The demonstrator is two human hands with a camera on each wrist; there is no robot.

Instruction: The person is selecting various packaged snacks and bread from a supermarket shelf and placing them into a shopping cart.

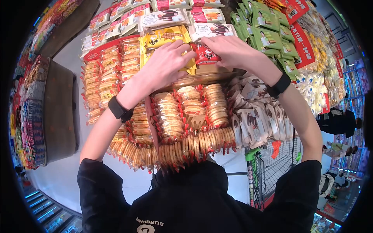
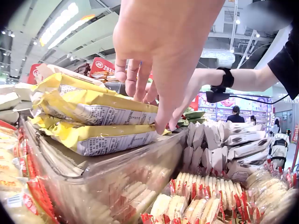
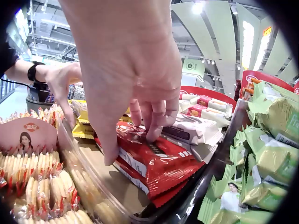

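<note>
Yellow packets (image 1: 165, 36) (image 2: 100, 109) lie stacked in a clear-walled bin (image 2: 117, 161). My left hand (image 1: 165, 64) (image 2: 161, 51) curls over their right end, with the thumb low at the near side and the fingers partly hidden behind the stack. Just right of them are red packets (image 1: 204, 54) (image 3: 152, 161), stacked on brown cardboard (image 3: 117, 186). My right hand (image 1: 229, 52) (image 3: 131, 70) grips these from above, thumb on the near side and fingers bent over the top. Both hands are close together but apart.
White and pink packets (image 1: 165, 17) lie behind the bin. Green packets (image 1: 266, 23) (image 3: 268, 158) are to the right, wrapped round biscuits (image 1: 169, 112) in front, and whitish packets (image 1: 256, 120) at front right. A wire cart (image 1: 278, 163) stands near my right side.
</note>
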